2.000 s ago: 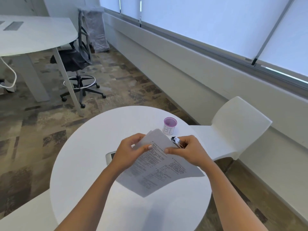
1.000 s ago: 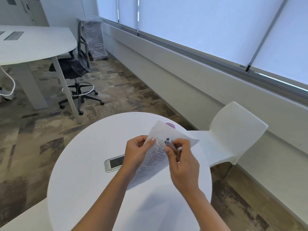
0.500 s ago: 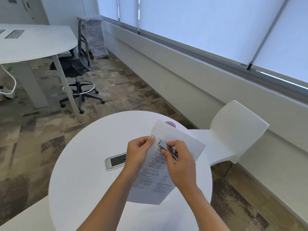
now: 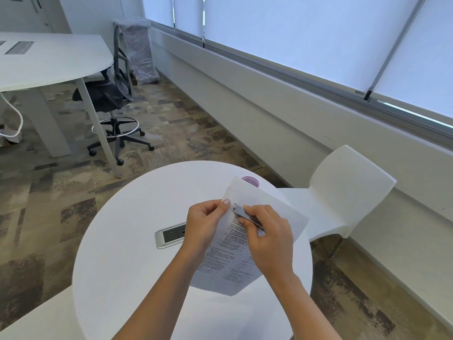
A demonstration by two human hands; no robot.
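A stack of printed paper sheets (image 4: 228,263) hangs above the round white table (image 4: 122,266). My left hand (image 4: 204,224) pinches the sheets near their top left corner. My right hand (image 4: 267,238) grips a small silver stapler (image 4: 245,214), whose nose sits on the paper right beside my left thumb. The sheets hide most of a purple-lidded cup (image 4: 250,180) behind them.
A silver power outlet panel (image 4: 170,235) is set into the tabletop left of my hands. A white chair (image 4: 343,192) stands to the right by the window wall. A black office chair (image 4: 115,99) and a white desk (image 4: 49,60) stand at the back left.
The sheets went from lying slanted between both hands to hanging upright. My right hand brought the stapler up onto the top left corner, next to my left thumb.
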